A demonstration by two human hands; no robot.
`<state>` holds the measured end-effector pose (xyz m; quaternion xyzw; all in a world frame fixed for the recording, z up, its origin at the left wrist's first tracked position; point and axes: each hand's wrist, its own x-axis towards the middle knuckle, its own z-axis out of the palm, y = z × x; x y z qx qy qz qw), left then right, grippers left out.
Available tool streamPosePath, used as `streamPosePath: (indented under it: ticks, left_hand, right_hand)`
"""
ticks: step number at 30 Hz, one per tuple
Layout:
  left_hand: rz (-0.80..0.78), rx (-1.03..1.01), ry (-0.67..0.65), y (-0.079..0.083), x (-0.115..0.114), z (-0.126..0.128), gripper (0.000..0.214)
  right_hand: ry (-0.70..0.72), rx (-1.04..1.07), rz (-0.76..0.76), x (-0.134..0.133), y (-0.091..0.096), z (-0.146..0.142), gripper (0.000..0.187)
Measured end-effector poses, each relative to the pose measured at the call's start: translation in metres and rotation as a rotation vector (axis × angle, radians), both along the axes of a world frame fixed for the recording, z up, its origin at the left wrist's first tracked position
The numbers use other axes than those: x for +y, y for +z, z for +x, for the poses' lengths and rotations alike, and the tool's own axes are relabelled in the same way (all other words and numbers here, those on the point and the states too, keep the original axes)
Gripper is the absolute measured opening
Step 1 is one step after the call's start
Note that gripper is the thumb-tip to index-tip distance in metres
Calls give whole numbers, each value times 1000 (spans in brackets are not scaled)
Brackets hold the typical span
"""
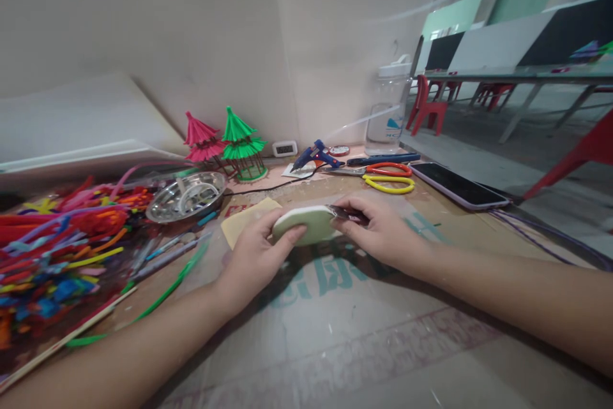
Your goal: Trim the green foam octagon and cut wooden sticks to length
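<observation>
A round pale-green disc with a white edge (306, 226) is tilted up above the table in front of me. My left hand (261, 246) grips its left side, thumb across the face. In my right hand (371, 230), the fingers are closed on a small dark tool, perhaps a craft knife (352, 214), whose tip meets the disc's right rim; its exact kind is not clear. Behind the left hand lies a yellow paper square (249, 221), partly covered. Both hands are over a cardboard sheet (354, 332) with green lettering.
At left are a pile of colourful pipe cleaners (62, 249), a metal dish (188, 197) and a wooden stick (71, 335). Farther back stand green (242, 147) and pink (201, 138) small pavilions, a blue glue gun (318, 155), scissors (387, 176), a water bottle (385, 109) and a phone (460, 184).
</observation>
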<state>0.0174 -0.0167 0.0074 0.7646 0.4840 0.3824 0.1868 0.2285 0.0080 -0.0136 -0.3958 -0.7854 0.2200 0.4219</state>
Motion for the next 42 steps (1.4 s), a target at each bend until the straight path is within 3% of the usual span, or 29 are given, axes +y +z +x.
streamPosePath:
  ticks: [6,15,20,23,25,28,31,34,39,42]
  left_hand:
    - [134,14,-80,-11,2,-8,18]
    - [181,59,-157,-15,5,-10,25]
    - [108,33,-127,-13,3,-9,19]
    - [59,-13,-17,-10,2,-8,12]
    - [37,-42,59,-9,4,-9,15]
    - [0,-87,90,-11,6,-12,23]
    - [-45,-74,57,-16,7,-12,26]
    - [-105,-119,29,-18,9,-10,29]
    - [-330,-454,26,-14,34,-22,45]
    - [-401,-396,19,-16,57,-44,57]
  right_hand:
    - [74,-137,378,-3,1,9,32]
    - [88,-244,503,-5,1,9,31]
    - [70,-155,417,-4,-2,4,28]
    - [-88,-62,279,10,-1,7,28]
    - [-150,-219,242,24,3,16,25]
    - [-106,-668,332,43,11,38,21]
    - [-157,-844,315,51,15,59,17]
    - [-210,-812,240,54,14,71,20]
    - [-149,-580,29,69,12,70,31]
    - [-140,-573,-43,87,11,57,40]
